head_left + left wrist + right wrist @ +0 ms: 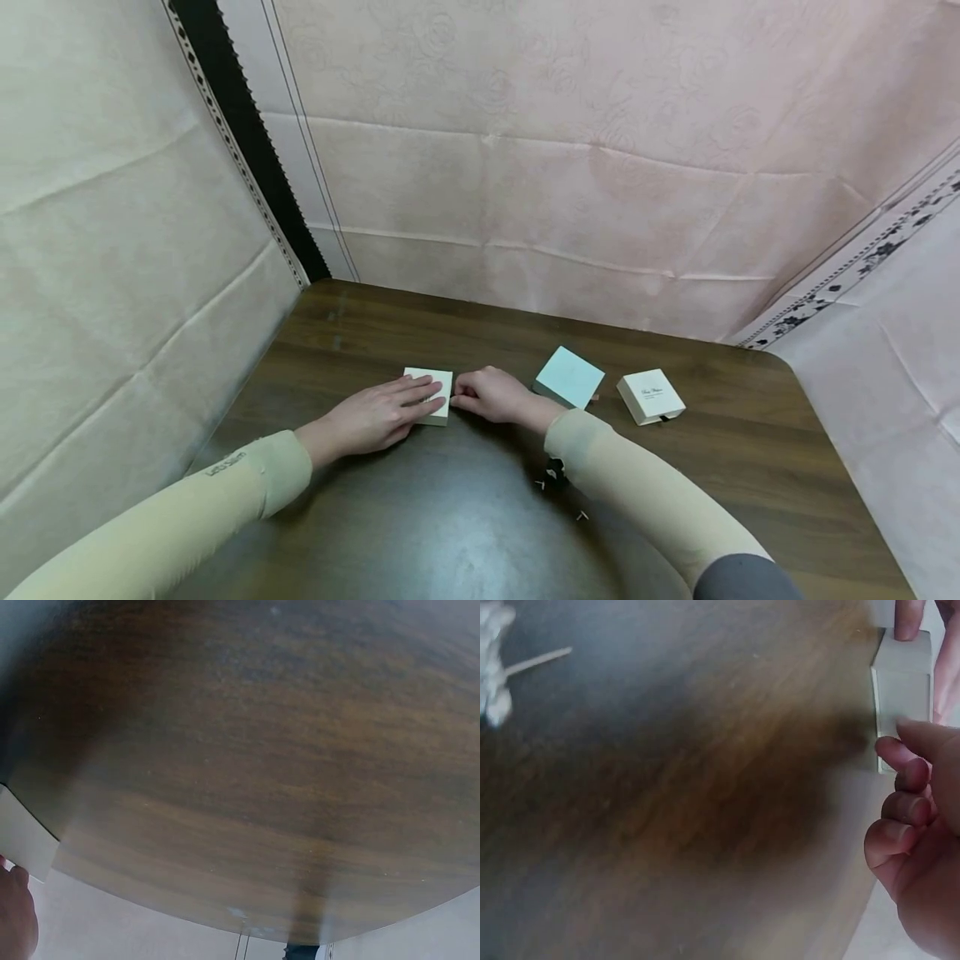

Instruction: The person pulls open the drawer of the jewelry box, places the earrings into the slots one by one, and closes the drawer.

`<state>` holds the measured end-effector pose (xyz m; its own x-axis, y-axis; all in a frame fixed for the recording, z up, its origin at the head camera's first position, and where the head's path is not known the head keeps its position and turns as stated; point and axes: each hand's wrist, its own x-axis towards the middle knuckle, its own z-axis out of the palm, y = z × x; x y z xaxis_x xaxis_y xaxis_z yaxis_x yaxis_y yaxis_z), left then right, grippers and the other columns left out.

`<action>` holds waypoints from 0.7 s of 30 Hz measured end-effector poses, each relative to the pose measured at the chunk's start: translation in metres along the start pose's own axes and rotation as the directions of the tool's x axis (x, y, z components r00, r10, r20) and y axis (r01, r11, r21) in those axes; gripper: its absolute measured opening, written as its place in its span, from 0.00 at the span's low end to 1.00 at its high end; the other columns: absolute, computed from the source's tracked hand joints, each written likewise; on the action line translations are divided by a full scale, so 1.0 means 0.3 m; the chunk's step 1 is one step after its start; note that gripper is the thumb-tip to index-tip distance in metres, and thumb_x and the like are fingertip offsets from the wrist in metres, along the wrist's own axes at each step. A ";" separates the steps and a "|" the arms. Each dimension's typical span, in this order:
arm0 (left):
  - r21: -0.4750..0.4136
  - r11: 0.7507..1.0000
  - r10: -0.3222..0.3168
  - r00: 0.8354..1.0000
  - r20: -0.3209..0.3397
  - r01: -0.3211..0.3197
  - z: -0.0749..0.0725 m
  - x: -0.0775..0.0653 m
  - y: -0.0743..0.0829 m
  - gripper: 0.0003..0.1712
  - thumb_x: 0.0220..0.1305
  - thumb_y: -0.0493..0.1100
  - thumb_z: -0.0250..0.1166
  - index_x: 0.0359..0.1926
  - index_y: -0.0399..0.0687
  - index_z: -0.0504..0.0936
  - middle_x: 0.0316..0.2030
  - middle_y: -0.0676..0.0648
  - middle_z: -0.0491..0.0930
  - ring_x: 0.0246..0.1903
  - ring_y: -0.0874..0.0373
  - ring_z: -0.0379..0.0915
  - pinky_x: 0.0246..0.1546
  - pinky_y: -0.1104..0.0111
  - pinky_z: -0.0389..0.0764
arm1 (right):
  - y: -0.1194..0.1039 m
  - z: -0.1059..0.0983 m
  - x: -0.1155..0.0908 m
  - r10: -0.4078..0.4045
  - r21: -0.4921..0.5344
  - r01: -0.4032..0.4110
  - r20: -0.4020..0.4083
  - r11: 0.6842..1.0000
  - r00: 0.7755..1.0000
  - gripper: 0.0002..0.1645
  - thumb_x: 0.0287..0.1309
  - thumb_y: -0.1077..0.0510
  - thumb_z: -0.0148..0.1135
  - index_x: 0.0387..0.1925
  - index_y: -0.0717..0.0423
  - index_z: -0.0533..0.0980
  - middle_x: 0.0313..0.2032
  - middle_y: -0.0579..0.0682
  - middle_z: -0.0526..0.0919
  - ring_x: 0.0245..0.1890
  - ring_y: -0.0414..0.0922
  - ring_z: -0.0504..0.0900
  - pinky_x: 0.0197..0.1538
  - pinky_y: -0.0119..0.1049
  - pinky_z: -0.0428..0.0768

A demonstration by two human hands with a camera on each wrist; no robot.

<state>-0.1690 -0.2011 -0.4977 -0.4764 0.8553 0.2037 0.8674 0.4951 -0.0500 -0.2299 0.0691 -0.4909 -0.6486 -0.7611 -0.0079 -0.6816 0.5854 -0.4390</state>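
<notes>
A small white box [432,421] lies on the table beneath my left hand [384,412], whose fairly straight fingers rest across its top. My right hand [491,395] is at the box's right side with its fingers curled. In the right wrist view, thumb and forefinger of the right hand [922,817] come together at the box's end face [902,697] and pinch there; any tab between them is hidden. The left wrist view catches only a corner of the box [26,836] and some fingertips [19,877].
Right of my right hand sit a pale blue box [570,377] and another white box [651,396] with printing and a black tab. Close to my right forearm lies a small black-and-white item [555,471], with thin white sticks [582,516] nearby. Cloth hangs behind the brown table [360,333].
</notes>
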 end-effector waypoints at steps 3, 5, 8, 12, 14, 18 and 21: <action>0.010 1.000 0.006 1.000 0.006 -0.006 -0.003 0.003 -0.003 0.36 0.70 0.41 0.73 0.76 0.45 0.74 0.75 0.39 0.72 0.75 0.44 0.67 0.73 0.51 0.72 | 0.003 -0.021 -0.022 0.023 0.019 -0.023 -0.003 1.000 1.000 0.10 0.75 0.51 0.66 0.35 0.48 0.84 0.22 0.37 0.79 0.21 0.34 0.74 0.30 0.31 0.77; 0.023 1.000 0.009 1.000 0.008 -0.009 -0.006 0.004 -0.006 0.36 0.70 0.42 0.73 0.76 0.45 0.75 0.75 0.39 0.72 0.75 0.45 0.68 0.73 0.51 0.72 | 0.006 -0.040 -0.045 0.036 0.046 -0.036 -0.008 0.998 0.999 0.09 0.75 0.50 0.66 0.37 0.48 0.84 0.22 0.37 0.80 0.20 0.34 0.75 0.30 0.32 0.77; 0.045 0.999 0.012 1.000 0.013 -0.013 -0.007 0.004 -0.009 0.36 0.69 0.43 0.74 0.75 0.46 0.76 0.74 0.39 0.73 0.74 0.45 0.70 0.72 0.51 0.74 | 0.012 -0.074 -0.093 0.037 0.068 -0.035 -0.032 0.997 0.999 0.10 0.76 0.49 0.65 0.39 0.48 0.85 0.23 0.37 0.81 0.20 0.34 0.75 0.29 0.32 0.78; 0.044 0.999 0.007 1.000 0.018 -0.008 -0.019 0.012 -0.011 0.34 0.70 0.45 0.74 0.73 0.46 0.78 0.72 0.39 0.76 0.72 0.44 0.72 0.70 0.50 0.75 | 0.025 -0.126 -0.176 0.025 0.041 -0.021 -0.088 0.999 0.996 0.12 0.77 0.48 0.64 0.39 0.49 0.85 0.21 0.36 0.78 0.19 0.33 0.73 0.28 0.32 0.77; 0.042 0.999 0.010 1.000 0.014 -0.011 -0.029 0.025 -0.010 0.32 0.71 0.47 0.72 0.72 0.45 0.79 0.71 0.39 0.77 0.71 0.44 0.74 0.70 0.50 0.76 | 0.037 -0.149 -0.224 0.020 0.012 -0.019 -0.115 1.000 0.993 0.11 0.76 0.49 0.66 0.39 0.50 0.85 0.20 0.35 0.76 0.18 0.32 0.70 0.28 0.32 0.75; 0.051 0.998 0.036 0.999 -0.009 -0.036 -0.049 0.066 -0.006 0.30 0.72 0.48 0.70 0.71 0.43 0.80 0.67 0.40 0.80 0.69 0.45 0.76 0.70 0.50 0.76 | 0.053 -0.200 -0.325 0.040 -0.022 -0.044 -0.143 0.999 0.989 0.08 0.74 0.50 0.67 0.40 0.49 0.84 0.18 0.34 0.71 0.18 0.31 0.67 0.27 0.32 0.71; 0.052 0.998 0.047 0.999 -0.021 -0.046 -0.069 0.109 0.001 0.30 0.73 0.48 0.70 0.71 0.43 0.79 0.67 0.40 0.80 0.68 0.46 0.77 0.71 0.50 0.74 | 0.062 -0.235 -0.396 0.081 -0.025 -0.086 -0.158 0.996 0.984 0.07 0.74 0.50 0.68 0.40 0.47 0.83 0.18 0.34 0.69 0.17 0.31 0.65 0.26 0.32 0.70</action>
<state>-0.1814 -0.1763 -0.4708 -0.4321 0.8741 0.2221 0.8797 0.4627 -0.1096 -0.1895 0.1902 -0.4348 -0.7471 -0.6573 0.0987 -0.6314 0.6555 -0.4143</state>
